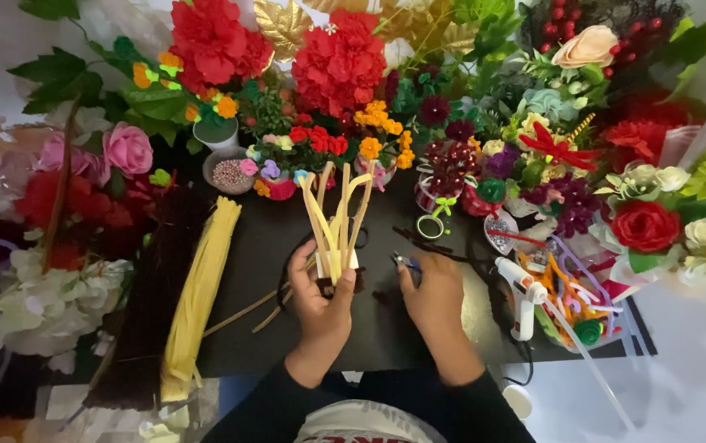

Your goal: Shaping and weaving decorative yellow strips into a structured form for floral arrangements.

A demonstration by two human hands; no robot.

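Pipe cleaners, pale yellow, stand up in a fanned bunch from the left hand, which is closed around their lower ends just above the black table mat. A dark brown tuft shows at the base of the bunch, right at the fingers.

Head view, looking down. Right hand rests on the mat just beside the left, fingers curled over small pliers with a dark grip; the tool is mostly hidden, so how firmly it is held is hard to say, though it looks gripped.

Left of the hands: a long bundle of yellow pipe cleaners lies on the mat, with a dark brown bundle alongside it, touching.

Right of the hands: a white glue gun lies near the right wrist, next to a clear bag of mixed coloured pipe cleaners.

Far edge of the mat: a small bowl of beads, a ring of tape, and a dense bank of artificial flowers, red, pink, orange and white, wrapping round both sides.
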